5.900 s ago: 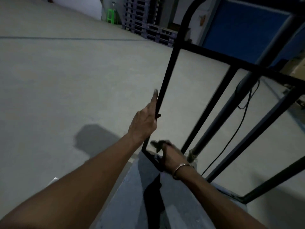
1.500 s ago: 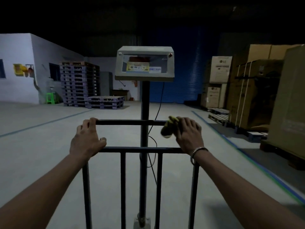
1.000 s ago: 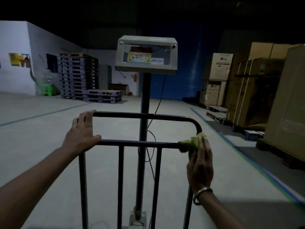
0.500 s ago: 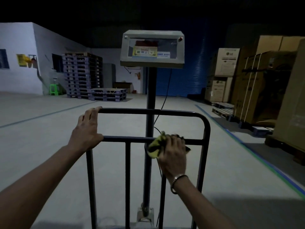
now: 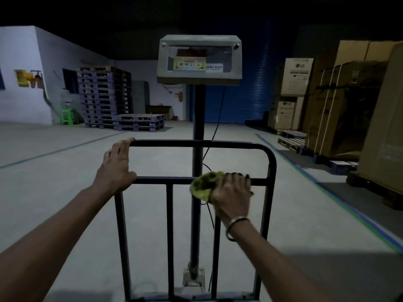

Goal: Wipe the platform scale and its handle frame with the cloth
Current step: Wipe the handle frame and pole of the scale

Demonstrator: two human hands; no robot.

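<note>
Warehouse floor [image 5: 65, 192] ahead: your left hand [image 5: 115, 168] grips the frame's [image 5: 271, 162] left corner; your right hand [image 5: 232, 194] clamps the cloth [image 5: 202, 185] onto its middle bar.

"LG" stands on the upper cardboard box [image 5: 297, 76] and the lower cardboard box [image 5: 285, 112]; the display head [image 5: 199, 59] sticker is unreadable.

Bunched yellow-green cloth [image 5: 205, 184] against the dark upright handle frame's [image 5: 271, 162] middle crossbar, apparently touching it.
</note>
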